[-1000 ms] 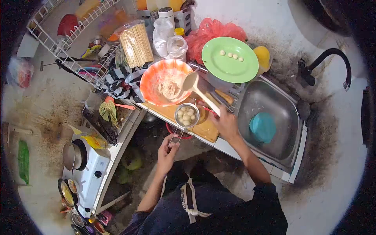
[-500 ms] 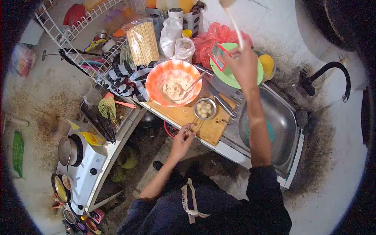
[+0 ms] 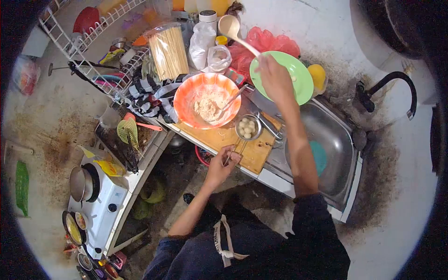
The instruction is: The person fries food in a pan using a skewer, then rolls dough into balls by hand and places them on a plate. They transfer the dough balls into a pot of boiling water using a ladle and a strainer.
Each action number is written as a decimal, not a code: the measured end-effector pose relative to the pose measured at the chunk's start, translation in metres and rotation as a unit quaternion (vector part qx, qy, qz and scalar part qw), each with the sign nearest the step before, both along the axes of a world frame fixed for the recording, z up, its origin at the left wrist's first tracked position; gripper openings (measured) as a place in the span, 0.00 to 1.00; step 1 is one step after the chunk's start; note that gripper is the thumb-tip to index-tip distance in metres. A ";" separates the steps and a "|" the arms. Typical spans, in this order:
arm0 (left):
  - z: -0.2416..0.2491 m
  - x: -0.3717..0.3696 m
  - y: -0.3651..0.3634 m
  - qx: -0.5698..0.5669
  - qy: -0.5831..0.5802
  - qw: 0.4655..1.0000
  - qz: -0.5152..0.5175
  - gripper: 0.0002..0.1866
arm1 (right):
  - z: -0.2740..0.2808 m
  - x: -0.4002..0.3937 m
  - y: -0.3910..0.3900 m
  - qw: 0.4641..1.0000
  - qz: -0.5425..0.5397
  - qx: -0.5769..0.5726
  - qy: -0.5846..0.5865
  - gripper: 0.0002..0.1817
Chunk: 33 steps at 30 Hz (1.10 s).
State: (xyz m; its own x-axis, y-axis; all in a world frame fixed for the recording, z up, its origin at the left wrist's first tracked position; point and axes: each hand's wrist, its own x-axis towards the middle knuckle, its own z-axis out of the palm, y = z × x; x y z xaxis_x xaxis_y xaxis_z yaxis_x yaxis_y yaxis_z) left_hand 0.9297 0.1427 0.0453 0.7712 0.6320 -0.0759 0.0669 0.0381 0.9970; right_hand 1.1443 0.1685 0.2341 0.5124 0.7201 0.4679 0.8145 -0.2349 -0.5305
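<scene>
My left hand (image 3: 225,164) grips the handle of a small metal strainer (image 3: 248,127) that holds several round pale balls. The strainer is over the wooden cutting board (image 3: 252,156). My right hand (image 3: 275,78) is closed around the handle of a pale ladle (image 3: 229,26), whose bowl is up near the bottles. Beneath my right hand lies a green plate (image 3: 298,80) with small bits on it. An orange and white bowl (image 3: 183,95) of pale dough-like mixture, with a spoon in it, stands left of the strainer.
A steel sink (image 3: 333,144) with a black faucet (image 3: 394,76) lies to the right. Bagged skewers (image 3: 169,53), a red plastic bag (image 3: 275,42) and a jar (image 3: 208,17) stand behind the bowl. A white stove (image 3: 100,205) with a pot (image 3: 80,182) is at the left.
The ladle has swung left and down with my right hand, showing its bowl. The red-edged item near that hand now lies lower, beside the bowl. The strainer has shifted slightly right.
</scene>
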 end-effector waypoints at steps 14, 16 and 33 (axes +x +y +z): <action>0.013 0.002 0.015 0.156 0.046 0.984 0.067 0.22 | -0.120 -0.113 -0.206 0.931 -0.114 -0.027 0.347 0.13; 0.023 0.001 0.013 0.154 0.064 0.984 0.064 0.23 | -0.131 -0.116 -0.207 0.948 -0.127 -0.039 0.288 0.13; 0.015 -0.026 -0.003 -0.033 0.031 0.991 0.129 0.09 | -0.168 -0.121 -0.186 0.949 -0.112 -0.157 0.249 0.17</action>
State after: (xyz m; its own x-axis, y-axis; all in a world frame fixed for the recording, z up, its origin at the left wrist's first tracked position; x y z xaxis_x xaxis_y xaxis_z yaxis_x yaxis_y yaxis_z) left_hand 0.9037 0.1396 0.0605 0.5780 0.7991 -0.1653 0.1072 0.1265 0.9862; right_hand 1.0229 -0.0175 0.0658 0.7698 0.6315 -0.0927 0.3921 -0.5825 -0.7120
